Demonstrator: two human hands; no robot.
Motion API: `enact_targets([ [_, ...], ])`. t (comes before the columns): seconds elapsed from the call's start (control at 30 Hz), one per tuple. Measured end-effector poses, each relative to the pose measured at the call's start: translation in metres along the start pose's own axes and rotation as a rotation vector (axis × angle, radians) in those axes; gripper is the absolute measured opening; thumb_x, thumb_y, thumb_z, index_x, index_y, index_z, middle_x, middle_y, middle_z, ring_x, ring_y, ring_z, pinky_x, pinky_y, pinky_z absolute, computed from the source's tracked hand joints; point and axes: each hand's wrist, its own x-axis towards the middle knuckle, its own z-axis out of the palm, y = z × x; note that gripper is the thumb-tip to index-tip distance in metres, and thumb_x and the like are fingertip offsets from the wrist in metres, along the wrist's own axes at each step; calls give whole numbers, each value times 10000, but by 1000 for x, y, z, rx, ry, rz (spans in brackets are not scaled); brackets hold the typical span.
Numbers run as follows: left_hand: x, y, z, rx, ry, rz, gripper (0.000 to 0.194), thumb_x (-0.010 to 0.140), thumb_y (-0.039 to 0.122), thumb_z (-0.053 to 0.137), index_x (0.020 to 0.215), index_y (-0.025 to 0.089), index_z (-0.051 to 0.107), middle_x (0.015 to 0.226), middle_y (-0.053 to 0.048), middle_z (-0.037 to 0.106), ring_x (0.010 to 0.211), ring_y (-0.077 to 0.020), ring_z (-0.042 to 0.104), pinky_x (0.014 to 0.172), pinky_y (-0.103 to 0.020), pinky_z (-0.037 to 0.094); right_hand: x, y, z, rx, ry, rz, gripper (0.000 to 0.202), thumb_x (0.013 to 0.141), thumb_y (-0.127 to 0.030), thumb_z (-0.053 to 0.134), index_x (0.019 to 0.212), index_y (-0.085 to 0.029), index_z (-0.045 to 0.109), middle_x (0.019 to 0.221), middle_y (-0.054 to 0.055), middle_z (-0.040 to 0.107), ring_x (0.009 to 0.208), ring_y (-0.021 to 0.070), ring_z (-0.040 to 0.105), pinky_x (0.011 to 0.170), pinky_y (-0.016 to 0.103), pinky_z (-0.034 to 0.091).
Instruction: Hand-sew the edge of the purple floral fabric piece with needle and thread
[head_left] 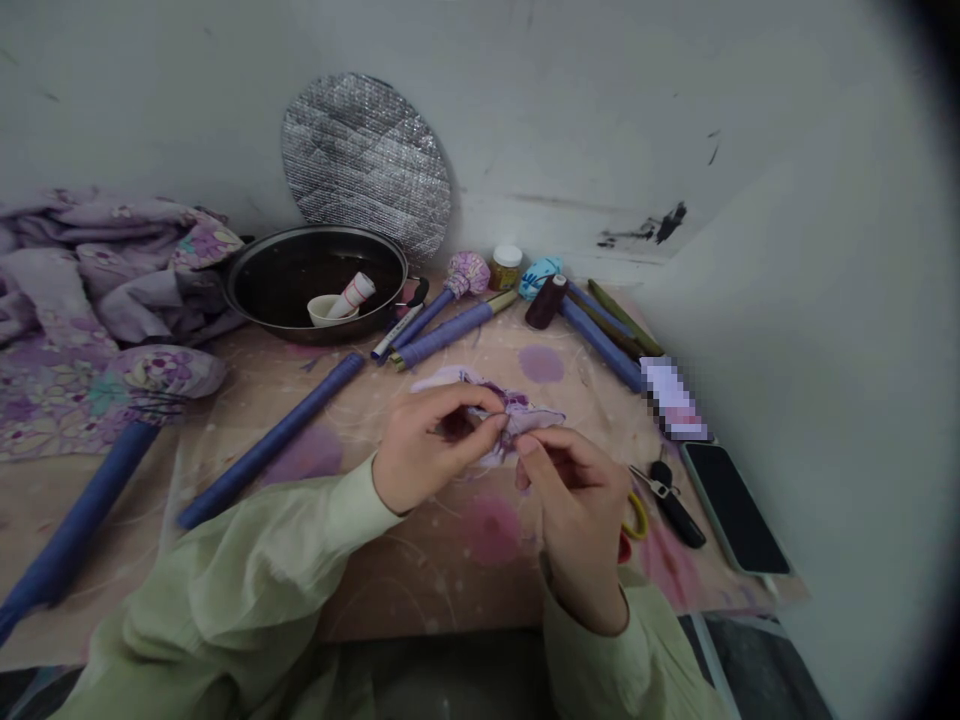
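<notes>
A small bunched piece of purple cloth [541,418] is held just above the table. My left hand [435,430] pinches its gathered left side between thumb and forefinger. At the cloth's lower edge, the thumb and forefinger of my right hand [581,490] are pressed together. Whatever lies between those right fingertips is too small to make out. Partly hidden behind my right hand are scissors with a yellow handle loop [637,516]. A dark purple thread spool [547,303] stands tilted beyond the cloth.
Blue-wrapped rods [274,440] lie left and behind. A black pan [247,285] holds a small cup and a white roll. Floral fabric [67,300] is heaped at the left. A lidded jar [506,268], a phone [735,505] and a black-handled tool [679,512] are also there.
</notes>
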Motion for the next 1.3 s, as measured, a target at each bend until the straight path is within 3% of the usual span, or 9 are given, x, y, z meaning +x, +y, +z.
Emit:
enact_targets([
  [0.33,-1,0,2,26,-56,28,33,800,155,633,774,172,643,729,-18,710,615,-117,621,571,-217,501,-1,-1,10,-14,52,33,104,782,-249,657,695,-200,685,522,-31,584,466,105,513,462,241,429],
  [0.43,-1,-1,1,12,-73,7,27,804,153,636,785,170,644,735,-20,705,616,-115,611,563,-214,490,1,-1,4,17,12,21,140,818,-283,635,718,-202,691,547,-25,596,517,118,552,518,256,462],
  [0.57,0,-2,-2,-24,-117,-2,31,822,170,634,793,161,639,703,-14,681,601,-109,590,552,-207,461,17,-3,-15,-79,37,-48,125,843,-271,606,791,-218,706,755,7,701,710,148,629,663,291,501],
  [0.63,1,-3,-3,-46,-147,17,44,836,179,626,798,159,634,695,-11,666,599,-106,580,558,-208,453,32,-4,-26,-144,-35,-86,105,822,-264,625,808,-226,722,816,15,727,773,166,644,712,316,503],
  [0.8,3,-5,-4,-47,-233,94,17,861,153,600,865,145,615,739,-16,649,601,-92,545,546,-197,423,64,-6,-35,-131,-453,65,128,770,-326,677,773,-217,745,787,14,749,730,164,655,680,306,494],
  [0.87,3,-5,-4,-35,-259,125,14,856,138,606,868,144,609,732,-10,645,601,-87,539,548,-192,417,71,-7,-33,-90,-562,124,135,752,-333,688,745,-211,745,746,7,740,682,147,639,632,282,480],
  [1.13,6,-8,-5,-3,-258,188,18,852,121,616,851,139,619,713,0,659,543,-64,488,521,-175,385,82,-15,-26,-22,-682,318,97,695,-307,731,695,-210,738,705,-14,709,654,113,600,624,248,468],
  [1.3,6,-10,-5,30,-264,196,13,855,144,615,847,144,625,707,6,660,524,-60,476,515,-175,376,85,-18,-25,-69,-731,335,118,690,-314,714,712,-199,728,709,-6,692,656,123,579,633,267,442],
])
